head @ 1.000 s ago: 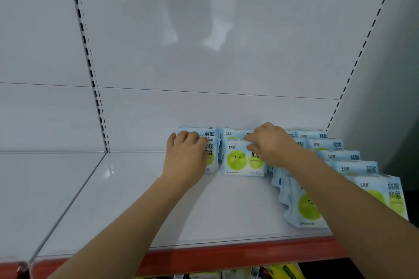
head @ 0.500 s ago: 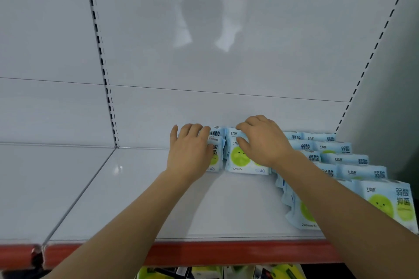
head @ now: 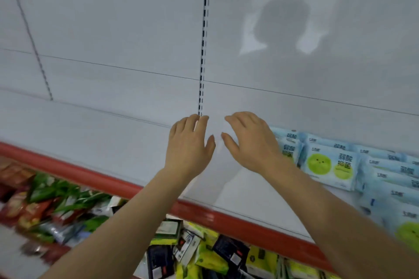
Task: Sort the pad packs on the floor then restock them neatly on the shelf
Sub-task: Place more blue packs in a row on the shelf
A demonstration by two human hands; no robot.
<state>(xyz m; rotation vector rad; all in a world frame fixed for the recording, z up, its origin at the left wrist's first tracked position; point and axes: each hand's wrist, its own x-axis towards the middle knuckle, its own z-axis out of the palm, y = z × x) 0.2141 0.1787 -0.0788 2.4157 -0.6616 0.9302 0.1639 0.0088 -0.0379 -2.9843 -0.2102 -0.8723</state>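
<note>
With rows of pale-blue plastic pad packs lined up at the right of the white metal shelf, both the left hand and right hand hover loose-fingered and empty, the shelf part-stocked.

Pad packs on shelf, right of both hands.

Your pad packs — light blue with green circles and dark print — sit in overlapping rows on the white shelf, right side, faces up and tilted toward you; front ones near the red edge — blurred.
</note>
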